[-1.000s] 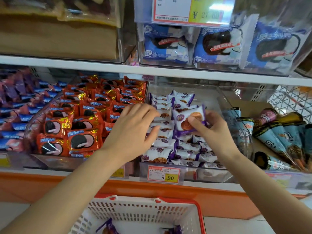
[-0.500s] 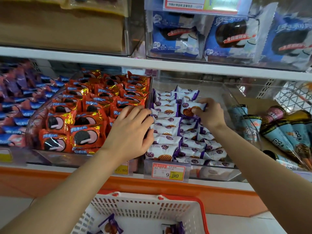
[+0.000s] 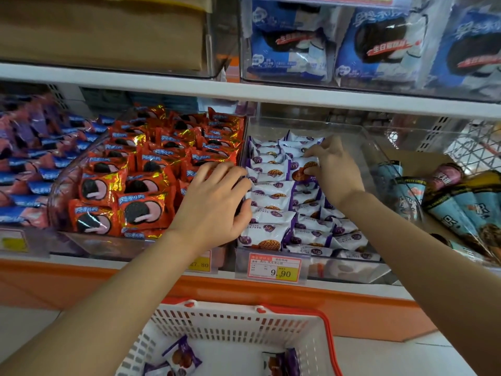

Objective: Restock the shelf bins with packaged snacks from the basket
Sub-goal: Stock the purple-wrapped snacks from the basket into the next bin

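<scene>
Snack packet (image 3: 301,171) is pinched by the right hand (image 3: 336,173); stacked packets (image 3: 271,198) are partly hidden under the flat left hand (image 3: 214,210). "9.90" is printed on the price tag (image 3: 272,268).

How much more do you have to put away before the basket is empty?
Done: the clear bin already holds rows of white-and-purple packets. In hand: the right hand pinches one packet at the back rows while the left hand rests on the front ones. Left: a few purple packets lie in the basket.
</scene>
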